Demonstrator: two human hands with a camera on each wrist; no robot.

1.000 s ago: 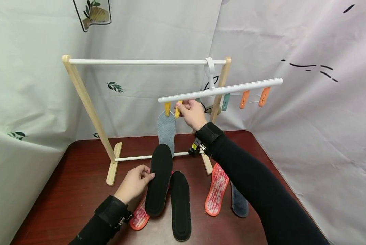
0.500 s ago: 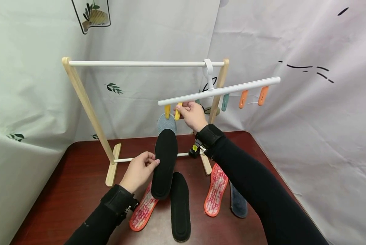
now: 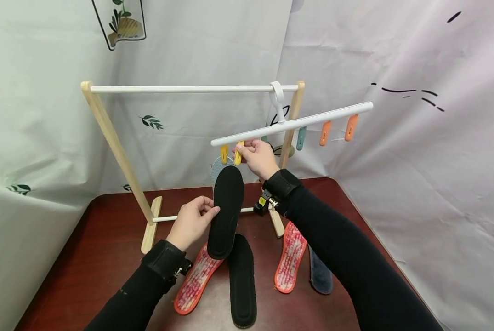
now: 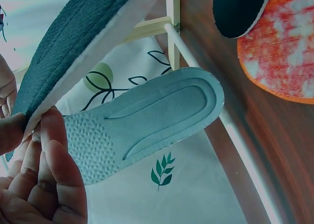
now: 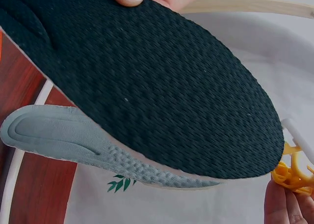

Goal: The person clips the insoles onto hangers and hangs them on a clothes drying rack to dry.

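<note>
My left hand (image 3: 193, 221) grips a black insole (image 3: 227, 209) by its edge and holds it upright, its toe just below the yellow clips. In the left wrist view the fingers (image 4: 44, 170) pinch the black insole (image 4: 73, 42) edge. My right hand (image 3: 258, 157) pinches a yellow clip (image 3: 238, 154) under the white hanger bar (image 3: 292, 123). A grey insole (image 4: 142, 121) hangs from the neighbouring yellow clip (image 3: 224, 153), mostly hidden behind the black one in the head view. In the right wrist view the black insole (image 5: 147, 86) fills the frame beside the yellow clip (image 5: 293, 171).
The hanger hooks on a wooden rack (image 3: 106, 124) with a white top rail (image 3: 180, 88). A green clip (image 3: 299, 138) and two orange clips (image 3: 324, 133) hang free. On the dark red table (image 3: 102, 257) lie a second black insole (image 3: 242, 280), two red patterned insoles (image 3: 286, 259) and a dark blue one (image 3: 320, 275).
My left hand has lifted the black insole off the table and up toward the yellow clips. My right hand has stayed on the yellow clip.
</note>
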